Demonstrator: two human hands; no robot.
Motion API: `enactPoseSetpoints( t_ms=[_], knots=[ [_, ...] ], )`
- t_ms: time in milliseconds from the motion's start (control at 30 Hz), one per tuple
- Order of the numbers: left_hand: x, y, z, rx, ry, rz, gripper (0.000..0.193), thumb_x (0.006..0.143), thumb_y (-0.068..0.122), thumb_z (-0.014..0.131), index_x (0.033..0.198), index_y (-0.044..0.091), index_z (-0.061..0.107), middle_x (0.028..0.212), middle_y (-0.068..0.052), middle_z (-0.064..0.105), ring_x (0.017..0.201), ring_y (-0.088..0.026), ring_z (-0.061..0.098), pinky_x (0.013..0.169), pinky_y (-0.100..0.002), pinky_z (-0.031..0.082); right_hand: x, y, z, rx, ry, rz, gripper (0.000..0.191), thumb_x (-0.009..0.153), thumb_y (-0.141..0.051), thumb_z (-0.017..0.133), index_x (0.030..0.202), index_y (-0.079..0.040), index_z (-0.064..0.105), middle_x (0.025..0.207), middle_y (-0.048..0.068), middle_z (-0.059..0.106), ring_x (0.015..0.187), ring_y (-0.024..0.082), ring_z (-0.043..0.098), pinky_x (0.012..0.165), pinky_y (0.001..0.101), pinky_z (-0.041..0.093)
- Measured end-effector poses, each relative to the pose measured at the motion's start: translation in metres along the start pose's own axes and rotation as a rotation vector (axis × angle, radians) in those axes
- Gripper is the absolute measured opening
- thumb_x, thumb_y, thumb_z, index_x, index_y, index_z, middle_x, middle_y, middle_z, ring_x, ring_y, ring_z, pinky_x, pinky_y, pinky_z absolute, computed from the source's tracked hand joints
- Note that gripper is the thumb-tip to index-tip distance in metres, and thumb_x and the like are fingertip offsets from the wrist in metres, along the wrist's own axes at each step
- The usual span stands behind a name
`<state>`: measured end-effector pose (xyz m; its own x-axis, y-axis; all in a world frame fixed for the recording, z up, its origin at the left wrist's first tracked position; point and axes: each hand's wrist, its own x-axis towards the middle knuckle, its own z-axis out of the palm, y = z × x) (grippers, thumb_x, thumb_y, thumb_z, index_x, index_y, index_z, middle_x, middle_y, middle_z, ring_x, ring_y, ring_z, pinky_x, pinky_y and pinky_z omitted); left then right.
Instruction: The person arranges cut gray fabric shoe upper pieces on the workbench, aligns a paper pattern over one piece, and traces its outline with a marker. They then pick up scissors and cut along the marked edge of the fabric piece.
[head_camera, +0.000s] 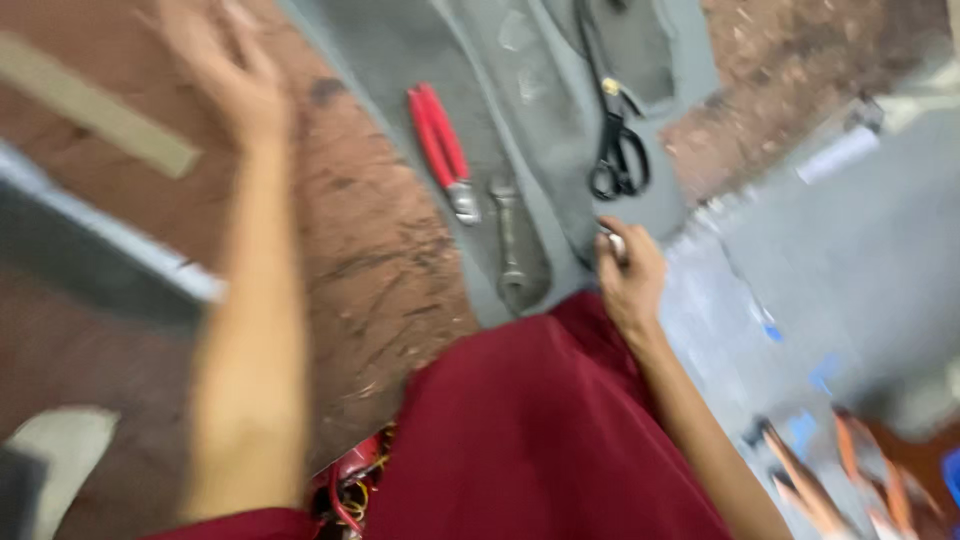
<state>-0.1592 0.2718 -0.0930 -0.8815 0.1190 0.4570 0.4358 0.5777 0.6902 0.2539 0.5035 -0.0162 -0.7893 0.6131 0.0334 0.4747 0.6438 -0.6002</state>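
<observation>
Holding a small silvery object (617, 243) at its fingertips, the right hand (628, 275) sits at the edge of the grey mat (400, 45), fingers curled closed around the piece; blur hides what the piece is. Nearest to this hand lies the spanner (510, 250), just to its left on the mat, its long axis running away from the person and back toward the red-clothed lap (530, 430). Beyond the spanner, further left and further off, rest the red-handled pliers (442, 148), angled with the jaws pointing toward the person. Black scissors (617, 145) lie straight ahead of the right hand, handles nearer, blades pointing away.

The left hand (225, 70) is stretched well out to the far left, over the brown surface (380, 250), fingers spread open and gripping nothing visible. It stands well apart from every tool, so the right hand is clearly the nearer one to the spanner and scissors. A pale strip (95, 105) lies left of the left hand. Coloured wires (350, 490) show beside the lap.
</observation>
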Motion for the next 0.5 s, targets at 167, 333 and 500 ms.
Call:
enactPoseSetpoints(
  t_ms=[167, 333, 500],
  knots=[
    [-0.117, 0.070, -0.060, -0.056, -0.086, -0.135, 0.038, 0.106, 0.018, 0.059, 0.142, 0.005, 0.061, 0.158, -0.017, 0.049, 0.149, -0.034, 0.045, 0.130, -0.051, 0.028, 0.007, -0.051, 0.023, 0.161, -0.131, -0.067, 0.024, 0.101, -0.012, 0.069, 0.123, -0.004, 0.070, 0.106, 0.019, 0.071, 0.095, 0.036, 0.070, 0.085, 0.0399, 0.054],
    [-0.208, 0.124, -0.108, -0.093, -0.185, -0.109, 0.038, 0.104, 0.011, 0.057, 0.141, 0.001, 0.059, 0.157, -0.022, 0.048, 0.148, -0.040, 0.044, 0.129, -0.050, 0.028, -0.002, -0.090, 0.048, 0.000, -0.308, -0.045, 0.057, 0.085, -0.033, 0.082, 0.126, -0.003, 0.056, 0.102, 0.025, 0.071, 0.092, 0.045, 0.069, 0.076, 0.0501, 0.054],
    [-0.233, 0.134, -0.108, -0.156, -0.073, -0.202, 0.032, 0.102, 0.006, 0.058, 0.133, 0.003, 0.064, 0.145, -0.021, 0.060, 0.137, -0.038, 0.057, 0.118, -0.044, 0.044, -0.013, -0.076, 0.061, -0.094, -0.273, -0.168, 0.060, 0.089, -0.032, 0.077, 0.131, -0.003, 0.045, 0.100, 0.027, 0.070, 0.088, 0.049, 0.068, 0.071, 0.0551, 0.053]
  ],
)
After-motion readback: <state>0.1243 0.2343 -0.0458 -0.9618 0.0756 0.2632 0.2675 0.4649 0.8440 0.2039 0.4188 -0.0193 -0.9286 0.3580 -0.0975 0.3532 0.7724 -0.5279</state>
